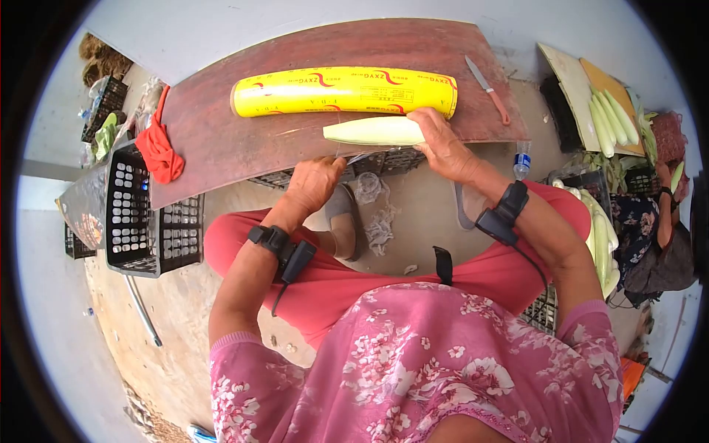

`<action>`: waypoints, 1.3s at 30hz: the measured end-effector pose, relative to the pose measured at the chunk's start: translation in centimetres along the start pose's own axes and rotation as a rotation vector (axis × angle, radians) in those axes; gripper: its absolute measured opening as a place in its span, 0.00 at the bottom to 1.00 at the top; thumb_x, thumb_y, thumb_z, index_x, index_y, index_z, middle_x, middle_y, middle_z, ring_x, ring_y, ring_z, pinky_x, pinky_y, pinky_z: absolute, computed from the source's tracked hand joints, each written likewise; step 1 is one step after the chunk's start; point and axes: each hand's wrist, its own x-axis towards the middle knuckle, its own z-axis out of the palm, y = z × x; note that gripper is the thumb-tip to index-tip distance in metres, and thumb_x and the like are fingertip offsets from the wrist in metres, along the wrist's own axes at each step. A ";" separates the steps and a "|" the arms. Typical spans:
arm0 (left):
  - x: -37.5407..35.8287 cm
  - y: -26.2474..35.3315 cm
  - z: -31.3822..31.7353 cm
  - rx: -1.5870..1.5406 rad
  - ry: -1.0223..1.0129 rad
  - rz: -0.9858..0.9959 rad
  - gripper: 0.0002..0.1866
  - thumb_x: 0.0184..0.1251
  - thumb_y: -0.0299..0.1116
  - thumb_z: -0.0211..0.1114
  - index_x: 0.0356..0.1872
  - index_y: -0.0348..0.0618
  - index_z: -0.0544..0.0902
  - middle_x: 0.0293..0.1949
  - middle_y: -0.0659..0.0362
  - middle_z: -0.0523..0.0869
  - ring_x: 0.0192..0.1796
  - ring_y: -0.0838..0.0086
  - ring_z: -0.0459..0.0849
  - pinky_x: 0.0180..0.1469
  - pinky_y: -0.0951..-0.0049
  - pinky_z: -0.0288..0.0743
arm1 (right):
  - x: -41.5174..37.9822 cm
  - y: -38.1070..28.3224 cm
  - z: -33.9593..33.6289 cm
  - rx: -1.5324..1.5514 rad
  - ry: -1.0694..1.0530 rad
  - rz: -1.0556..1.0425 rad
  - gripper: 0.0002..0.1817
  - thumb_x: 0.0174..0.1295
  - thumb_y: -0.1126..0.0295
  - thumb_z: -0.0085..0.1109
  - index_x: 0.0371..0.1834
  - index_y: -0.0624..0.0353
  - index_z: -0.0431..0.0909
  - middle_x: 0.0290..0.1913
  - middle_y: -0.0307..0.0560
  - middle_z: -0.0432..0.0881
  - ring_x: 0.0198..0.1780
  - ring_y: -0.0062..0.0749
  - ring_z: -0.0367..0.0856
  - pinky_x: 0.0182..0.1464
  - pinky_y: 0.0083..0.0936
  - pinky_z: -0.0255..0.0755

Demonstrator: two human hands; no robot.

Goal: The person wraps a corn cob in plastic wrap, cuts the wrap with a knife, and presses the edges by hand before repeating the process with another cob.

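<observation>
My right hand (pixel 441 148) is closed around the thick end of a long, pale green vegetable (pixel 373 131) that tapers to the left. The vegetable lies over the near edge of the reddish wooden board (pixel 244 151). To its left, my left hand (pixel 316 183) is closed in a pinch at the board's edge, on clear cling film (pixel 358 156) that is hard to see. Just beyond the vegetable rests a big yellow roll of cling film (pixel 343 92), lying lengthwise across the board.
A knife (pixel 487 88) with an orange-red handle lies at the board's right. A red cloth (pixel 157 151) hangs at its left corner above black crates (pixel 133 214). Crumpled film (pixel 378 214) is on the floor. More pale vegetables (pixel 613 122) and another person (pixel 653 236) are at right.
</observation>
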 end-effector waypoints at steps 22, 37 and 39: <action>1.9 -1.1 -1.7 -0.601 0.369 -0.263 0.02 0.60 0.19 0.59 0.33 0.36 0.76 0.36 0.49 0.78 0.41 0.52 0.78 0.45 0.63 0.74 | 0.9 1.7 -0.7 -0.023 -0.237 -0.002 0.27 0.57 0.82 0.59 0.60 0.60 0.64 0.54 0.54 0.66 0.59 0.49 0.67 0.60 0.40 0.64; 5.0 -2.6 -0.9 -0.741 0.073 -0.662 0.06 0.62 0.26 0.61 0.33 0.32 0.82 0.25 0.53 0.84 0.26 0.75 0.82 0.31 0.72 0.76 | 1.2 2.1 -1.1 -0.005 -0.289 0.001 0.27 0.60 0.80 0.56 0.64 0.55 0.65 0.51 0.51 0.69 0.57 0.47 0.69 0.57 0.40 0.65; 5.4 -2.9 -0.9 -0.844 0.039 -0.744 0.06 0.61 0.25 0.62 0.32 0.32 0.82 0.25 0.53 0.84 0.24 0.76 0.82 0.29 0.73 0.75 | 1.1 2.3 -0.9 -0.034 -0.302 -0.008 0.29 0.60 0.80 0.54 0.66 0.52 0.65 0.51 0.51 0.70 0.56 0.46 0.69 0.57 0.39 0.65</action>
